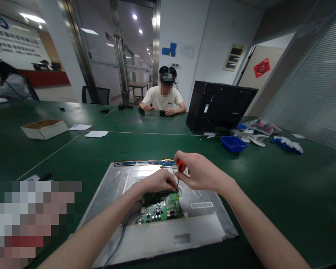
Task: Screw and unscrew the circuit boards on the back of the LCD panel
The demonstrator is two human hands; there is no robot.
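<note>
My right hand [196,170] grips a screwdriver [181,166] by its orange-and-black handle, with the thin shaft pointing down. Its tip meets the upper right corner of a green circuit board [162,211]. Close beside the tip, my left hand [161,181] has its fingers pinched together at the board's upper edge; whatever they hold, if anything, is hidden. The board lies on the silver metal back of a flat display panel [204,220], which rests on the table. A grey cable [122,233] runs from the board's left side toward me.
A dark monitor [220,106] stands at the back right, near a blue tray [233,144] and gloves [287,144]. An open box [44,129] and papers [96,133] lie to the left on the green table [145,144]. Another person [164,95] sits opposite, working with both hands.
</note>
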